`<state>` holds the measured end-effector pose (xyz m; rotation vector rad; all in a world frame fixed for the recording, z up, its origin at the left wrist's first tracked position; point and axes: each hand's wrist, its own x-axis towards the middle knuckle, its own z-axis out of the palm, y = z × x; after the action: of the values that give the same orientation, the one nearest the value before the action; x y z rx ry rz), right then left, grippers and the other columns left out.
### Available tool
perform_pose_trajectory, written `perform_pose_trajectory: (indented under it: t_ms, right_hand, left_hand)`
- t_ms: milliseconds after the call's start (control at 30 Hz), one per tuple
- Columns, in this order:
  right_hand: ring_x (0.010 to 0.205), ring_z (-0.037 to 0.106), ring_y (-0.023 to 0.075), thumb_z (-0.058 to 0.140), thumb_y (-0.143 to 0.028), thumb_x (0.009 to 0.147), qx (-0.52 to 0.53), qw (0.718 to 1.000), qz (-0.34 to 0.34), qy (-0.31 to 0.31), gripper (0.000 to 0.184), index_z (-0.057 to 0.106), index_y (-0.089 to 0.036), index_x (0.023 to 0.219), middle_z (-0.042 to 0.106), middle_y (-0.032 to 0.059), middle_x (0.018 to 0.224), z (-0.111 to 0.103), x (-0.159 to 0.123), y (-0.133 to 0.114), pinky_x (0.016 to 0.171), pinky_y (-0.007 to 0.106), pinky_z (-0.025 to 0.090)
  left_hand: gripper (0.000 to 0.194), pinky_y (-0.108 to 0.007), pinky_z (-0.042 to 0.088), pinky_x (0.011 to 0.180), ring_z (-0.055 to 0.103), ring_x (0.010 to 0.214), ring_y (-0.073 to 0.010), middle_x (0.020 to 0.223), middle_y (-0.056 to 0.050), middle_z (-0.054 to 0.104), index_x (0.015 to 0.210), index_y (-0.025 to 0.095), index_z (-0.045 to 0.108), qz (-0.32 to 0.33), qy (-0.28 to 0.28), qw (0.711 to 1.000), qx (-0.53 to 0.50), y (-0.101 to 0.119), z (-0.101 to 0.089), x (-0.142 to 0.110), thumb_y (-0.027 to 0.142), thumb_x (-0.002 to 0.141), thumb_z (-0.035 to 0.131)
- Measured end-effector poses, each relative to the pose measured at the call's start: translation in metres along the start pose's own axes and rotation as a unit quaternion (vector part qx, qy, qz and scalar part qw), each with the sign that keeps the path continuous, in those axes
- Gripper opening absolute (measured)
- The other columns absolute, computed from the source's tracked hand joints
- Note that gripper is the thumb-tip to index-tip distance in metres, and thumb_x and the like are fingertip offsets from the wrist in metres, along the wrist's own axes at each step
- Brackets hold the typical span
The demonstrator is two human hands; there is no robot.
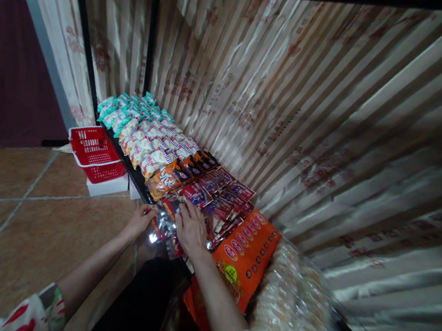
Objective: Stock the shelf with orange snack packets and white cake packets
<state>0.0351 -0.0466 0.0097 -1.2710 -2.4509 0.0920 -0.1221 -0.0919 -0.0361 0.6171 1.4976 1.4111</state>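
Note:
My left hand (pixel 141 222) is at the shelf's front edge, with thumb and fingers pinched on the left side of a shiny silver and red snack packet (pixel 165 222). My right hand (pixel 191 231) lies over the right side of the same packet, fingers stretched forward and resting on it. Right behind the hands are dark red snack packets (pixel 222 205) laid in overlapping rows. Part of the silver packet is hidden under my right hand. Glare on its film blurs the print.
Orange-black bags (pixel 168 180), white bags (pixel 144 144) and green bags (pixel 122 110) fill the shelf's far left. To the right lie an orange package (pixel 252 242) and clear-wrapped pale food (pixel 290 294). A red basket (pixel 98 155) sits on a white box (pixel 108 187). A curtain (pixel 291 99) hangs behind.

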Motion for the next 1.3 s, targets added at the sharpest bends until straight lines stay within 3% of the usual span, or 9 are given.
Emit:
perform_pose_trajectory:
  t_ms: [233, 567, 833, 1033, 1167, 1300]
  right_hand:
    - [0.132, 0.028, 0.0262, 0.04, -0.034, 0.089, 0.003, 0.999, -0.038, -0.015, 0.041, 0.051, -0.019, 0.126, 0.042, 0.0104, 0.139, 0.009, 0.01, 0.0, 0.104, 0.048, 0.029]
    - [0.13, 0.033, 0.0263, 0.039, -0.032, 0.089, -0.001, 0.999, -0.021, -0.048, 0.04, 0.052, -0.02, 0.125, 0.045, 0.0095, 0.137, 0.009, 0.014, -0.005, 0.104, 0.047, 0.029]
    - [0.131, 0.032, 0.0259, 0.04, -0.032, 0.089, 0.028, 0.998, -0.027, -0.044, 0.043, 0.048, -0.017, 0.129, 0.043, 0.0117, 0.138, 0.012, 0.015, -0.004, 0.105, 0.046, 0.029]
    - [0.127, 0.037, 0.0229, 0.034, -0.027, 0.09, 0.079, 0.995, -0.019, 0.064, 0.039, 0.053, -0.016, 0.123, 0.047, 0.0117, 0.134, 0.006, 0.008, 0.005, 0.103, 0.045, 0.034]
    - [0.12, 0.045, 0.0222, 0.034, -0.029, 0.09, 0.102, 0.983, 0.014, 0.152, 0.037, 0.057, -0.015, 0.116, 0.052, 0.0133, 0.127, -0.011, -0.01, 0.019, 0.1, 0.046, 0.038]
    - [0.116, 0.048, 0.0203, 0.035, -0.029, 0.09, 0.108, 0.968, 0.042, 0.222, 0.035, 0.059, -0.015, 0.111, 0.055, 0.0129, 0.122, -0.034, -0.039, 0.032, 0.099, 0.044, 0.04]
  left_hand:
    - [0.056, -0.028, 0.047, 0.063, 0.061, 0.078, -0.0198, 0.087, -0.004, 0.066, 0.102, 0.019, 0.058, 0.009, 0.013, 1.0, 0.024, -0.005, -0.004, 0.001, 0.057, 0.062, 0.063]
    - [0.054, -0.029, 0.048, 0.071, 0.061, 0.078, -0.0186, 0.085, -0.004, 0.066, 0.1, 0.017, 0.059, 0.027, -0.011, 0.999, 0.021, -0.015, -0.006, 0.006, 0.052, 0.061, 0.066]
    - [0.052, -0.026, 0.047, 0.064, 0.06, 0.075, -0.0178, 0.082, -0.002, 0.065, 0.098, 0.017, 0.058, 0.032, -0.025, 0.999, 0.013, -0.012, -0.007, 0.004, 0.054, 0.062, 0.065]
    - [0.055, -0.023, 0.044, 0.056, 0.059, 0.073, -0.0155, 0.091, -0.003, 0.064, 0.111, 0.02, 0.053, -0.007, -0.014, 1.0, 0.019, -0.005, -0.013, -0.003, 0.054, 0.068, 0.06]
    - [0.041, -0.024, 0.047, 0.059, 0.06, 0.076, -0.0152, 0.099, -0.007, 0.063, 0.106, 0.017, 0.056, -0.02, 0.029, 0.999, -0.009, -0.008, -0.022, -0.009, 0.044, 0.075, 0.058]
    - [0.027, -0.025, 0.051, 0.066, 0.061, 0.077, -0.0148, 0.093, -0.007, 0.064, 0.1, 0.015, 0.058, -0.043, 0.049, 0.997, -0.049, -0.02, -0.026, -0.026, 0.031, 0.079, 0.053]
